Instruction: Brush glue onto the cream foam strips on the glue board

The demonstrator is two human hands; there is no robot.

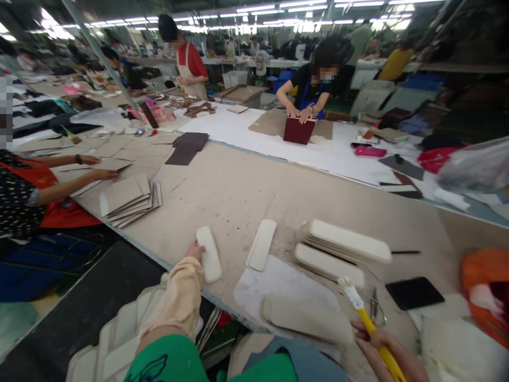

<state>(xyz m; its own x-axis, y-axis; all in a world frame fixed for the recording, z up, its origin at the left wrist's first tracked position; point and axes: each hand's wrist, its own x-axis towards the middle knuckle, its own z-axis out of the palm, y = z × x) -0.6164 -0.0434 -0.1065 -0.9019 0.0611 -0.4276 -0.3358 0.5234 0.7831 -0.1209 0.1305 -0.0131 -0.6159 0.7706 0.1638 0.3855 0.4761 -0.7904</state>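
Note:
My left hand (195, 251) reaches out over the table, its fingers at the left edge of a cream rounded panel (210, 254); the thumb lies on top of it. In my right hand (392, 347) is a brush (368, 318) with a yellow handle and white paste on its bristles. Two overlapping cream panels (262, 245) lie between the hands. Beyond the brush are a tall stack of panels (348, 241) and a lower stack (328, 263). A grey-beige stack of panels (306, 318) sits near the table edge, left of my right hand.
A black phone (414, 293) and scissors (376, 306) lie at the right, near an orange object (483, 289). More panels (115, 339) fan out at lower left. A co-worker's hands (103, 174) handle grey sheets beside a stack (133, 199). Another person holds a maroon piece (300, 130) across the table.

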